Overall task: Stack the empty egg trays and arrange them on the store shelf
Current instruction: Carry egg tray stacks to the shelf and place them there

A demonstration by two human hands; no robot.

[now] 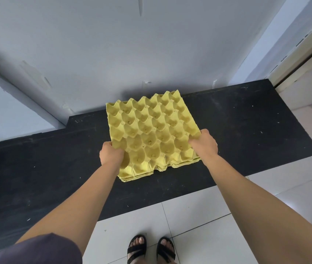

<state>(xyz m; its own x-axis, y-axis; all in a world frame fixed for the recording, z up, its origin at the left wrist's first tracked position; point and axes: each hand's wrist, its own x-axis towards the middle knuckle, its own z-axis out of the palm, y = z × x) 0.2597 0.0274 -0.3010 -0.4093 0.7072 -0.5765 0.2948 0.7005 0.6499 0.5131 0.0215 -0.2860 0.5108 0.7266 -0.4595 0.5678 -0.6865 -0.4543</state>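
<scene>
Both hands hold a stack of yellow egg trays [151, 128] by its near end. The left hand [111, 154] curls its fingers round the near-left corner, and the right hand [205, 143] pinches the right edge, thumb on top. The stack reaches away from the fingers, over the black shelf [256, 130], and its far edge lies close to the grey wall [113, 54]. Several trays are nested, their layered rims showing just below the left fingers. The step in hand looks like setting the stack down on the shelf; whether its underside already rests there I cannot tell from this angle. The next move calls for lowering it flat, squaring it to the wall, then loosening both grips without dragging it askew
</scene>
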